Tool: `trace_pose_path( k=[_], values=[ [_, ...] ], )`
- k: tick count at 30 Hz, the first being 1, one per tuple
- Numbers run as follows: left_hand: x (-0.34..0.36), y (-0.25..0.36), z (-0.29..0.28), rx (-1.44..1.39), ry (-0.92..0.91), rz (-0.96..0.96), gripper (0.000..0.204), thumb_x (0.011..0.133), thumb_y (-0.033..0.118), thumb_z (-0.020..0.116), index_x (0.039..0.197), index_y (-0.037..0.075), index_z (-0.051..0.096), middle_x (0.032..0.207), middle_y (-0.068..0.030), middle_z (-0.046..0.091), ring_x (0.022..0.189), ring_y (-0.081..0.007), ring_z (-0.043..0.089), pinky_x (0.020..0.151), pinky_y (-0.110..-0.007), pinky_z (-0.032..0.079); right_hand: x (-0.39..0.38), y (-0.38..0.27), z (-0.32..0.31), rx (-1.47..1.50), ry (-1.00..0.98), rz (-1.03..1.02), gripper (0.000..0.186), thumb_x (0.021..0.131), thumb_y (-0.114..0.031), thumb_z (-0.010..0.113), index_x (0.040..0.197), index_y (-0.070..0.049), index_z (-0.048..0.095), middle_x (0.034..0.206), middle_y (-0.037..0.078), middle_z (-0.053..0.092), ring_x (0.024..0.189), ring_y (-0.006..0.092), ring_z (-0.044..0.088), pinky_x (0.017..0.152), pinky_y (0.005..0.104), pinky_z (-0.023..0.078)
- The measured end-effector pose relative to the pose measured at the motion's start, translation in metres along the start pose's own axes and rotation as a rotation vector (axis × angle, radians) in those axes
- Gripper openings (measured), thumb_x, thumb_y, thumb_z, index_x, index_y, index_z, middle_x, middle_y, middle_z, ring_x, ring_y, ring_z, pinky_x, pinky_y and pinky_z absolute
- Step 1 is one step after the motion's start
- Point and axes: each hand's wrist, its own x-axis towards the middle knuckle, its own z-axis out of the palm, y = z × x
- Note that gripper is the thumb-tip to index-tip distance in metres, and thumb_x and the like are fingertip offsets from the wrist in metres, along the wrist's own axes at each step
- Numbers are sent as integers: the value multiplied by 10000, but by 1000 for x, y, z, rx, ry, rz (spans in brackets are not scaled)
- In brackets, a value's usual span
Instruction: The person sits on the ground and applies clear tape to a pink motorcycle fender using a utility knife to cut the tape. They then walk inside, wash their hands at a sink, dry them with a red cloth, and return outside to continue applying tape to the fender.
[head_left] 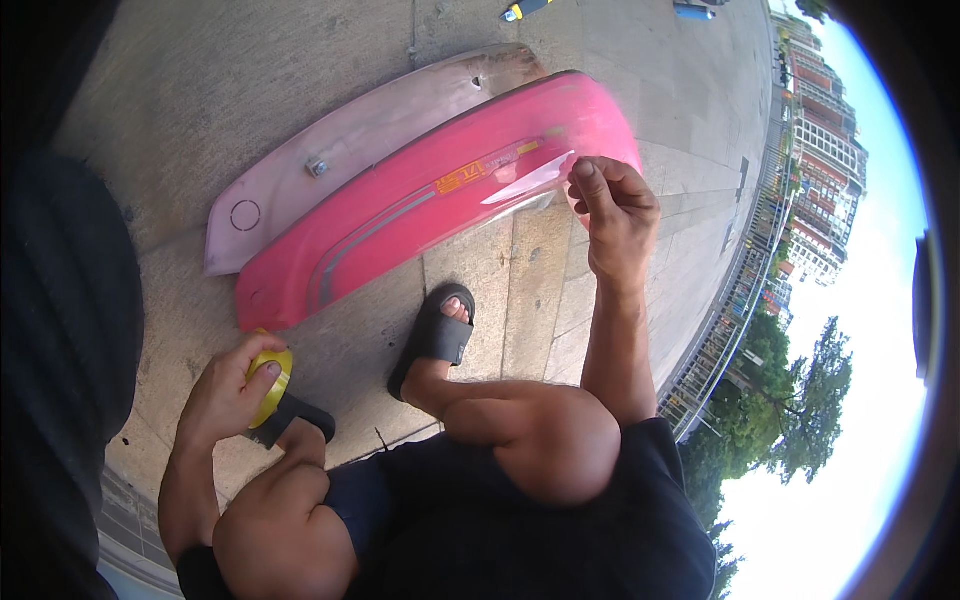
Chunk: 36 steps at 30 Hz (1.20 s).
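Note:
My left hand [228, 388] grips a yellow roll of tape [270, 388], thumb across its face, just off the near left end of a pink curved plastic panel [400, 205]. My right hand [618, 200] is raised by the panel's far right end. Its thumb and fingertips are pinched on what looks like the end of a clear tape strip [530, 182], which shines white in the light. How far the strip runs toward the roll is hard to see. Orange stickers and a grey stripe mark the pink panel, which lies on the ground.
Behind the pink panel lies a paler, scuffed panel [320, 135] with a small metal fitting. A yellow-and-black tool [525, 9] and a blue cylinder [693, 11] rest farther off on the paving. My sandalled feet [436, 340] are close to the panel. A railing [735, 320] runs along the right.

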Motion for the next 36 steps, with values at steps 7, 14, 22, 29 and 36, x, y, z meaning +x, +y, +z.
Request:
trace_pose_path(
  k=[7,14,22,29,36],
  values=[
    [13,17,-6,75,89,-37,204,972,171,539,1081,22,623,844,-165,676,756,-273,665,724,-361,497,9,8,6,-214,113,-180,116,893,-88,727,938,18,713,818,18,692,725,57,582,664,204,466],
    [16,4,-3,2,122,-83,210,976,185,536,1074,21,623,813,-162,663,742,-241,662,703,-361,493,7,7,16,-44,72,-2,120,874,-58,736,942,38,712,806,42,702,683,59,589,635,201,481],
    [15,-8,-1,-2,138,-156,205,973,178,528,1066,19,618,815,-161,652,726,-235,651,696,-360,491,5,3,16,-54,7,48,155,891,-54,715,1021,16,668,777,31,680,678,70,600,603,218,492],
    [11,-13,-1,-53,165,-174,201,977,180,525,1068,26,618,790,-147,650,702,-208,655,654,-353,497,6,-1,17,-56,-56,-28,81,917,-39,676,979,0,641,848,46,688,735,86,615,635,220,497],
    [10,-10,-3,-65,157,-200,198,978,179,522,1070,33,618,780,-139,653,681,-208,653,641,-345,496,7,7,19,-19,-76,-170,70,926,-32,663,974,7,629,937,67,688,793,88,621,697,222,500]
  ],
)
